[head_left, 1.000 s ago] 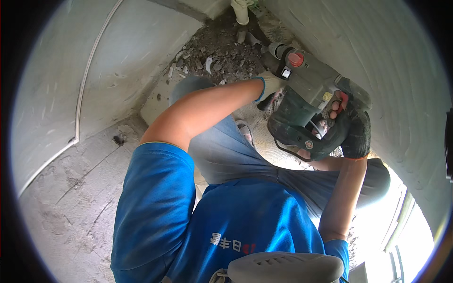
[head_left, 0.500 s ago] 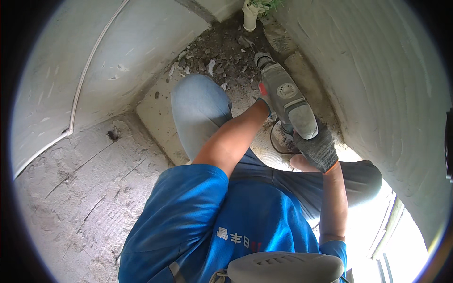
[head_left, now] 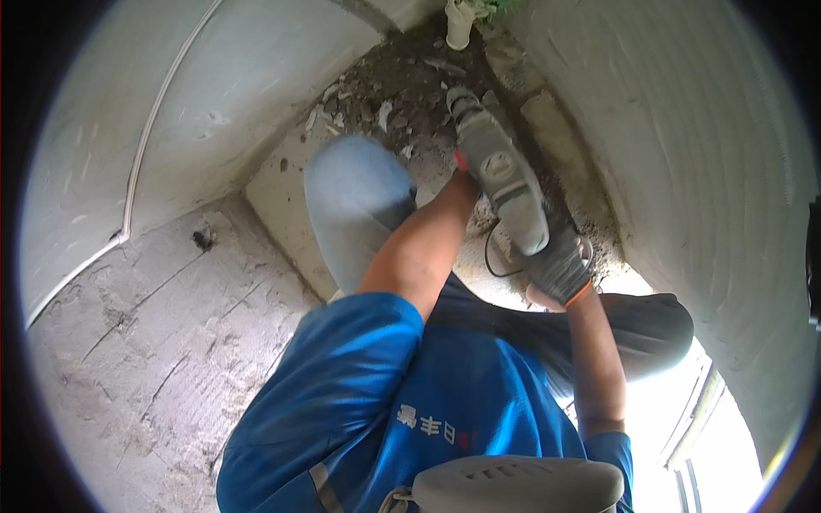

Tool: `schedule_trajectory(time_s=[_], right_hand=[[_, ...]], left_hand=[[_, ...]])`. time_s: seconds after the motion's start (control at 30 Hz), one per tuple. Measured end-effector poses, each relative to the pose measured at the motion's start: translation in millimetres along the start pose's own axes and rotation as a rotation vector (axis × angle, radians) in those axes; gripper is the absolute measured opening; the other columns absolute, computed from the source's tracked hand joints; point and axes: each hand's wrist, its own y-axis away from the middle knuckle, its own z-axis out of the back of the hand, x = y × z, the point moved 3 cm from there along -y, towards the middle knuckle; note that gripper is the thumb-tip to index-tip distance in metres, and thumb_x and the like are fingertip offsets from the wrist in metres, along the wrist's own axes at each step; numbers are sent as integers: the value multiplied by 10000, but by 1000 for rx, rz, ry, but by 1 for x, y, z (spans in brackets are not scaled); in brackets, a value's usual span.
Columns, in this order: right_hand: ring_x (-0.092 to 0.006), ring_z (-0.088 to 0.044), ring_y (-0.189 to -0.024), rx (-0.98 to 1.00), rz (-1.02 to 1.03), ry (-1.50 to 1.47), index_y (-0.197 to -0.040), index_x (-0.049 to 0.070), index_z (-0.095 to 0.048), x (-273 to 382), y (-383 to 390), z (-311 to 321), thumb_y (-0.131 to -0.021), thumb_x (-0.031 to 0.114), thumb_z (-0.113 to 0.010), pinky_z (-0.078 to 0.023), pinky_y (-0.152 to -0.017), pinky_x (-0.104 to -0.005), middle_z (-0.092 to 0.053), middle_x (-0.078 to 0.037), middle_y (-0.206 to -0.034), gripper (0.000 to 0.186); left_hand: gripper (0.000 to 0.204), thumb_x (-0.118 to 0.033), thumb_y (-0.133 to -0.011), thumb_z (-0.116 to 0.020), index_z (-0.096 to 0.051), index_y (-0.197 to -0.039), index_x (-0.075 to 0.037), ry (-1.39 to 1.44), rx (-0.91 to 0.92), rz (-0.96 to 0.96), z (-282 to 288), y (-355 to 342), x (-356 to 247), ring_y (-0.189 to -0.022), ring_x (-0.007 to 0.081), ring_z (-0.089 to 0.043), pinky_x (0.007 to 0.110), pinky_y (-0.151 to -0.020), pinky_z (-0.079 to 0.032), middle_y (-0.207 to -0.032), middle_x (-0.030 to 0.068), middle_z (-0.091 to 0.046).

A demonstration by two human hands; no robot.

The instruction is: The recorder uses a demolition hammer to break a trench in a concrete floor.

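Since earlier frame, one grey rotary hammer drill (head_left: 500,175) swung nose-down toward rubble. Rear handle gripped by one gloved right hand (head_left: 560,267); left hand (head_left: 464,178) hidden behind body, grip not discernible. One white pipe stub (head_left: 458,22) beyond.

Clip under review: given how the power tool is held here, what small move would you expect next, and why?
Probably easing the power tool forward so its tip bites into the rubble at the wall's foot. The gloved right hand grips the rear handle, the left hand steadies the body, and the nose points down at the debris.
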Motion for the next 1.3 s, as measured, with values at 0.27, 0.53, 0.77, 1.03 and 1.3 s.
schedule_trajectory(time_s=[0.27, 0.53, 0.77, 1.03, 1.3], right_hand=[[-344, -545, -1072, -22, 96, 31, -1186, -9, -501, 4, -18, -37, -763, 209, -632, -415, -954, -388, -576, -213, -1111, 494], [-341, -539, -1080, -10, -66, 27, -1196, 15, -503, 2, -26, -54, -768, 191, -624, -441, -922, -386, -587, -196, -1109, 478], [-372, -591, -968, -114, 106, 161, -1178, 6, -508, 26, -53, -69, -764, 218, -630, -477, -822, -429, -611, -222, -1037, 481], [-372, -605, -927, 148, -288, -63, -1139, 6, -527, 29, -45, -34, -727, 187, -643, -498, -799, -422, -625, -221, -992, 464], [-354, -593, -961, 117, -125, 7, -1125, 2, -530, 2, -13, -51, -725, 204, -648, -481, -827, -410, -617, -208, -1003, 464]], left_hand=[[345, -358, -884, -556, -546, -1164, -156, 17, 163, -28, 15, 16, -5, -1078, 274, -489, 367, -941, -392, -1154, 91, -551], [328, -353, -880, -563, -559, -1137, -149, -54, 232, -82, 31, 13, -2, -1055, 263, -505, 371, -922, -401, -1131, 84, -565], [314, -348, -876, -570, -571, -1114, -143, -93, 316, -143, 58, 3, -39, -1035, 253, -518, 374, -905, -409, -1110, 78, -576], [299, -342, -872, -578, -584, -1088, -136, -175, 368, -210, 78, -9, -39, -1012, 241, -534, 378, -886, -418, -1087, 71, -590], [284, -336, -868, -585, -597, -1062, -129, -239, 416, -247, 95, -1, -10, -989, 230, -550, 382, -866, -427, -1063, 65, -603]])
